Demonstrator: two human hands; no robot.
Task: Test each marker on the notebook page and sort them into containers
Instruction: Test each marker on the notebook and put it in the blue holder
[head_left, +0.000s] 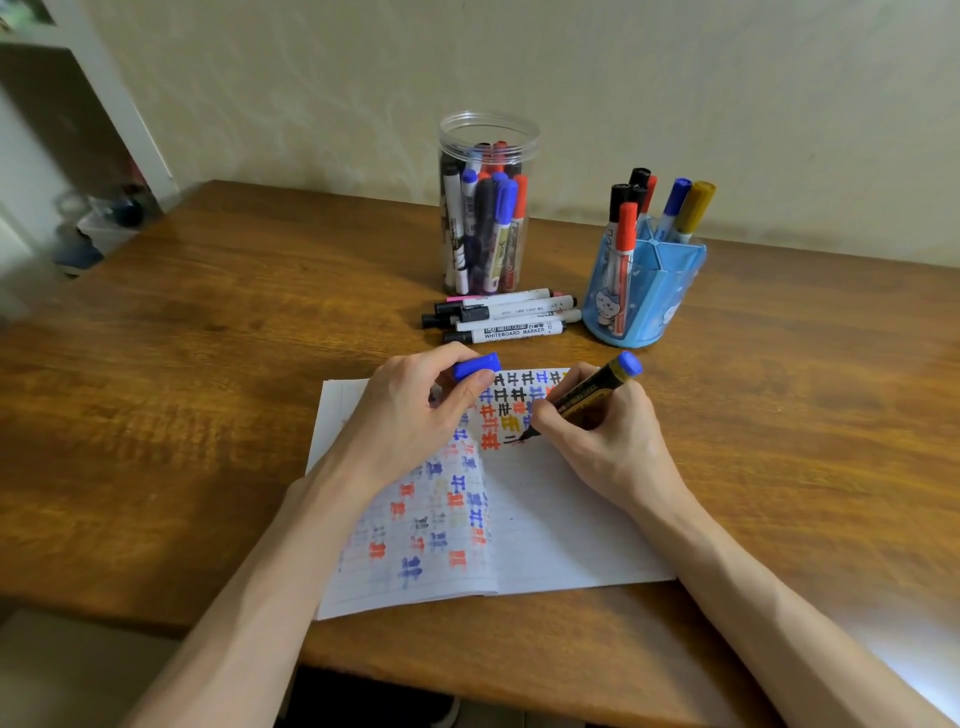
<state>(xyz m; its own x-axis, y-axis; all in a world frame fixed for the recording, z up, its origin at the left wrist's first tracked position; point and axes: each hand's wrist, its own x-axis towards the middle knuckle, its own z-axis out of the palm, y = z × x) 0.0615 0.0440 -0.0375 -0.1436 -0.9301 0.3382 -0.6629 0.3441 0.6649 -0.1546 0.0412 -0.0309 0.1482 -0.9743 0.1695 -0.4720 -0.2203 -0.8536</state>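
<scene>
The right hand is closed in a writing grip around a dark-barrelled marker with yellow label and blue end, its tip touching the right-hand page of the open white lined notebook just below rows of red, blue, black and yellow test marks. The left hand presses flat on the left-hand page, with thumb and forefinger pinched on a blue plastic marker cap. The notebook lies near the front edge of the brown wood-grain desk, roughly at its middle, and its left page carries fainter coloured marks. Just beyond the notebook, toward the back of the desk, a small cluster of white whiteboard markers with black caps lies on its side, the markers touching one another. Behind that cluster stands a tall clear plastic jar without a lid, packed with upright markers in blue, red and black. To the right of the cluster, near the back edge, stands a light blue pen holder with divided compartments and a cartoon figure, holding several upright markers with red, black, blue and gold caps. A pale cream wall rises behind the desk. At the far left, off the desk, the room is blurred: a white frame and dim shelves with unclear objects.
</scene>
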